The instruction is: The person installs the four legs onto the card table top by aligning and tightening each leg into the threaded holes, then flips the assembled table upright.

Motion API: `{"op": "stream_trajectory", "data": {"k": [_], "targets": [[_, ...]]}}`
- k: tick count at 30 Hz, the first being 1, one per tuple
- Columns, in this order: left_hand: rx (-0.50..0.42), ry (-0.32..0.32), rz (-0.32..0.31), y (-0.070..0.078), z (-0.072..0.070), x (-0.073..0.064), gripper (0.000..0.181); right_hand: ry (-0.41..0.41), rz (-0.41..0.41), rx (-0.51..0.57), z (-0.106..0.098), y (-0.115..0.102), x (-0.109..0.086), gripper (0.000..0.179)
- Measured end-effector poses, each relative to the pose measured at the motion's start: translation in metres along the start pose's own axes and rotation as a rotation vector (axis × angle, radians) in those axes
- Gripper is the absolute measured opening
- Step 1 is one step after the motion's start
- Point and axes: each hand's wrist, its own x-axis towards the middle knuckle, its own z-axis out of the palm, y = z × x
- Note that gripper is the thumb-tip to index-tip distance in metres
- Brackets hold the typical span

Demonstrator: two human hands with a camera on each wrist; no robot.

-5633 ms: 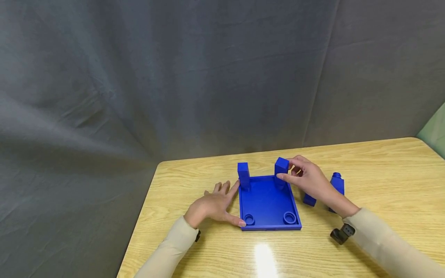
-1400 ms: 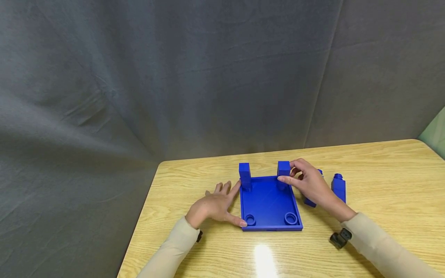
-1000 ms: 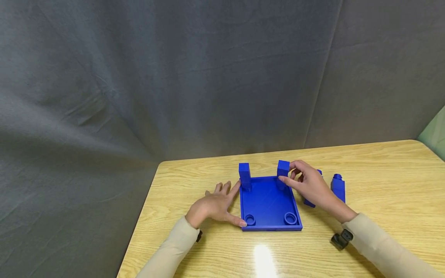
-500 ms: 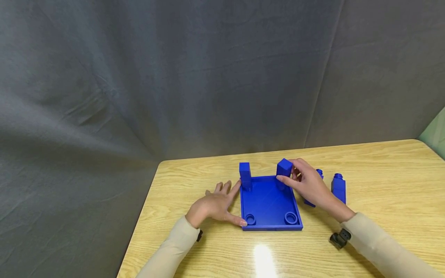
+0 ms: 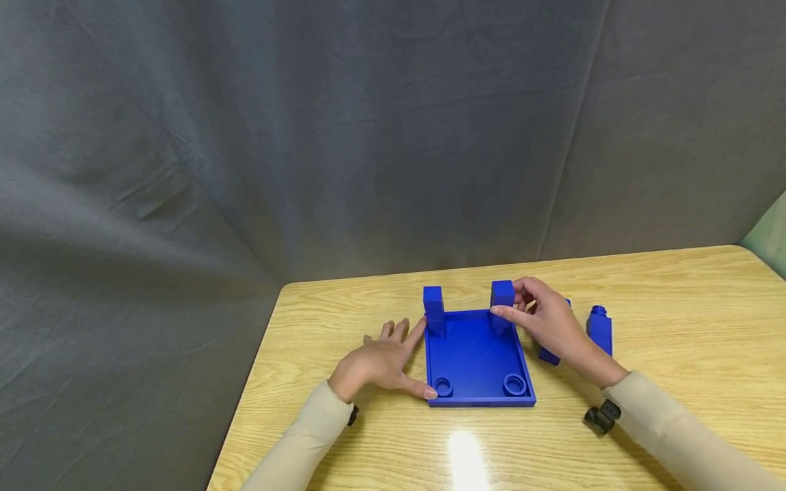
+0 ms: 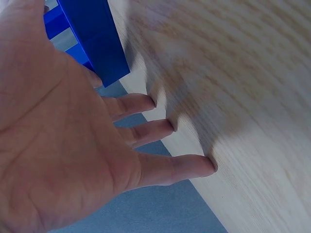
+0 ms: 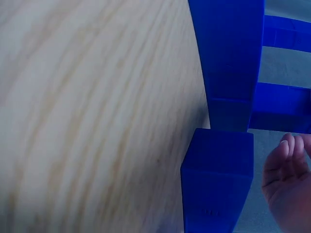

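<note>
A shallow blue square tray (image 5: pixel 473 358) lies on the table, with round threaded-looking sockets at its two near corners. Square blue posts stand upright at both far corners. My right hand (image 5: pixel 555 334) pinches the far-right post (image 5: pixel 502 294) near its top between thumb and fingers. The far-left post (image 5: pixel 433 305) stands untouched. Spread along the tray's left side, my left hand (image 5: pixel 377 365) touches it with thumb and index finger. In the left wrist view, the other fingers of the left hand (image 6: pixel 73 141) rest on the tabletop beside the tray wall (image 6: pixel 99 48).
Two loose blue posts lie right of the tray: one (image 5: pixel 548 356) partly behind the right hand, another (image 5: pixel 599 331) with its round end pointing away. A loose post (image 7: pixel 216 189) also shows close up in the right wrist view. A grey curtain (image 5: pixel 405 136) hangs behind the table.
The far-right post has turned about its upright axis; a corner faced forward half a second ago, a flat face now. The right hand's fingers shifted slightly with it. The left hand stays put.
</note>
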Motion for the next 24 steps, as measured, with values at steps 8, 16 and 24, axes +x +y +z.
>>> {"op": "stream_trajectory", "data": {"k": [8,16,24], "targets": [[0.001,-0.002,0.001,0.001,0.0,0.0,0.134,0.014,0.05,-0.04,0.001,0.0,-0.001,0.035],[0.0,-0.003,0.006,0.0,0.0,0.0,0.134,0.027,0.094,-0.035,0.004,-0.005,-0.006,0.039],[-0.001,-0.002,0.003,-0.001,0.0,-0.001,0.134,-0.024,0.144,0.031,0.0,-0.012,-0.012,0.046]]}}
